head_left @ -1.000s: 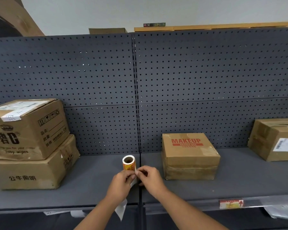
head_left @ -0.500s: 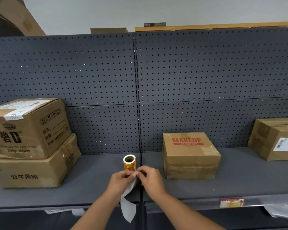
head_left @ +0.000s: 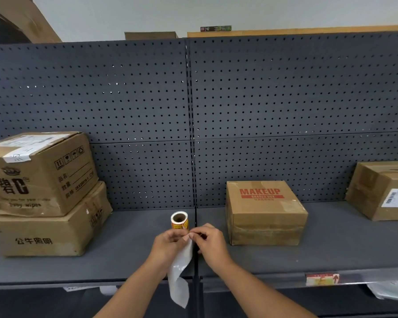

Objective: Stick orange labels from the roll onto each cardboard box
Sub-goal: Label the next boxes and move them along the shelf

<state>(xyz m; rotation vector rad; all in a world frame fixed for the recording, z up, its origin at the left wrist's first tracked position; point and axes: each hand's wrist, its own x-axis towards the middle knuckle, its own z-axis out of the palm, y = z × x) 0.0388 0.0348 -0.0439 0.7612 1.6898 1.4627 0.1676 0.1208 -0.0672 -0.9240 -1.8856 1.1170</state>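
Grey shelf (head_left: 124, 255) against a perforated back panel (head_left: 285, 106). The roll of orange labels (head_left: 179, 221) is held just above the shelf near its middle seam, core opening facing the viewer. Left hand (head_left: 169, 245) has its fingers curled round the lower part of the roll; a white backing strip (head_left: 179, 271) hangs down from this hand past the shelf edge. Right hand (head_left: 210, 243) meets the left hand at the strip's top, thumb and forefinger pinched together on it; whether a label is between them cannot be told. Four cardboard boxes, all closed, contents not visible. MAKEUP box (head_left: 264, 212) sits just right of the hands, apart from them. At far left, baby wipes box (head_left: 37, 173) is stacked on a lower box (head_left: 46, 235). At far right, a box with a white shipping label (head_left: 381, 189), partly cut off by the frame. An orange sticker (head_left: 322, 279) sits on the shelf's front edge.
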